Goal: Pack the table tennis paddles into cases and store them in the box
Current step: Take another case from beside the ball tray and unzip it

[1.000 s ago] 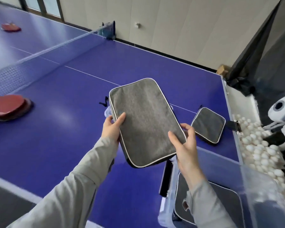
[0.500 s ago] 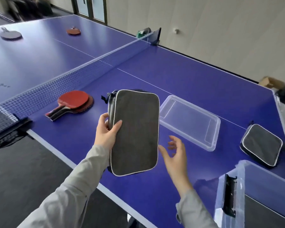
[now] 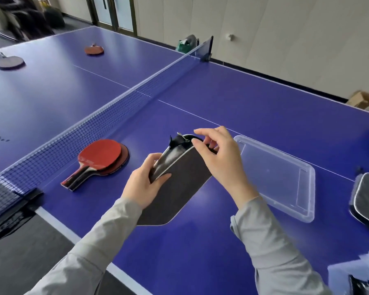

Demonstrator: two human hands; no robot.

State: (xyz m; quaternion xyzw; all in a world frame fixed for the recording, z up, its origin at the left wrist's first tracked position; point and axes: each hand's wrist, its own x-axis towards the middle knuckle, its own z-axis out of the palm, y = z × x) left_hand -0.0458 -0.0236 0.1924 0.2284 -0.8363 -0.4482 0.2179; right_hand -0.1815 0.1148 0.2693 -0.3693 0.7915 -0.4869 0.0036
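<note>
Grey fabric paddle case (image 3: 179,184) held at frame centre, above the blue table (image 3: 254,107).
We note the left hand (image 3: 144,186) gripping its lower edge; the right hand (image 3: 219,158) pinches its upper, zipper end.

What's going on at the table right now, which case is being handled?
A person holds a grey paddle case over the table tennis table. The left hand grips its side while the right hand pinches at the zipper end near the pull. A stack of red paddles lies beside the net, not yet packed. A clear lid lies to the right, with another case at the right edge.
</note>
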